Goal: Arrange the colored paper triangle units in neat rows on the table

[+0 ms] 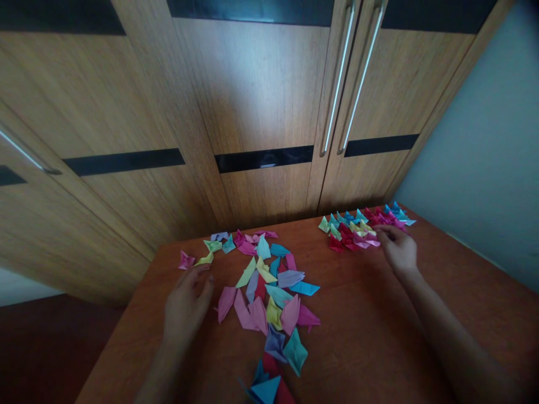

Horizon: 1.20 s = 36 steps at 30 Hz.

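Two bare hands work above a reddish-brown desk [357, 331], which stands before wooden cupboard doors [261, 84]. Many small folded papers [278, 295] lie loosely in the lower middle of the frame, some overlapping others. Another group, the close rows of folded papers [348, 238], is on the right side, near the back edge of the desk.

The left hand [185, 306] is at lower left, beside a yellow paper [205, 258]; its fingers are bent, with a small gap to the thumb, and I see nothing held. The right hand [398, 249] is at the right end of the rows, near a pink paper [366, 242]. Its fingers are almost closed together, but I cannot tell if they grip a paper.

In my judgement, each paper should be pinched lightly at a firm fold, so that its points are not crushed. Near the rows, the wrist is better kept high, because light papers could easily be pushed aside.
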Motion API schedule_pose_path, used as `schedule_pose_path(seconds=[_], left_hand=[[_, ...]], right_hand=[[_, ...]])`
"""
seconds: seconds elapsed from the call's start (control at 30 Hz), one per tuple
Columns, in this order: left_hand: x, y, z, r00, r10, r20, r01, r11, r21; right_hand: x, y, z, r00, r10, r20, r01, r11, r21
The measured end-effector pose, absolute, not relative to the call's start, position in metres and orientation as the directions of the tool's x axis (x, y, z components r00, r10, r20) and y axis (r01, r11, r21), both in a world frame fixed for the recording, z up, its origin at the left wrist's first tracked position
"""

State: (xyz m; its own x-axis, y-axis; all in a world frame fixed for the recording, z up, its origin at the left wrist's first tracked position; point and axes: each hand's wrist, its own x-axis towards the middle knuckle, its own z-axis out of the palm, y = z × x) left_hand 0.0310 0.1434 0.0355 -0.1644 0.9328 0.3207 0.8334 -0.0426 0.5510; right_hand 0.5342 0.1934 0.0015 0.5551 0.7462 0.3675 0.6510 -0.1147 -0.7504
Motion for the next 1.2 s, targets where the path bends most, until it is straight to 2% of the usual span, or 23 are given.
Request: schedule_pose_path(seconds=[0.1,0.17,0.3,0.47,0.6,0.9,1.2], left_hand=[[0.019,0.157,0.024,-0.129,0.864,0.488,0.930,-0.065,0.362],[0.013,0.165,0.019,-0.119,0.852,0.510,0.954,-0.044,0.297],[0.009,0.177,0.013,-0.103,0.871,0.480,0.966,-0.028,0.258],[0.012,0.176,0.010,-0.026,0.905,0.425,0.973,-0.075,0.219],[0.011,0.173,0.014,-0.022,0.925,0.380,0.971,-0.071,0.229],[0.018,0.156,0.026,0.050,0.968,0.244,0.930,-0.134,0.341],[0.014,0.152,0.026,-0.094,0.973,0.212,0.910,-0.003,0.416]], right_hand=[[0.471,0.195,-0.001,0.363,0.842,0.399,0.580,0.131,-0.804],[0.433,0.190,-0.001,0.274,0.877,0.395,0.547,0.196,-0.814],[0.390,0.178,-0.003,0.103,0.932,0.347,0.537,0.241,-0.808],[0.388,0.172,-0.017,0.077,0.947,0.311,0.531,0.225,-0.817],[0.393,0.171,-0.023,0.081,0.960,0.268,0.510,0.191,-0.839],[0.395,0.171,-0.024,0.066,0.971,0.231,0.446,0.179,-0.877],[0.396,0.171,-0.026,0.050,0.976,0.213,0.440,0.170,-0.882]])
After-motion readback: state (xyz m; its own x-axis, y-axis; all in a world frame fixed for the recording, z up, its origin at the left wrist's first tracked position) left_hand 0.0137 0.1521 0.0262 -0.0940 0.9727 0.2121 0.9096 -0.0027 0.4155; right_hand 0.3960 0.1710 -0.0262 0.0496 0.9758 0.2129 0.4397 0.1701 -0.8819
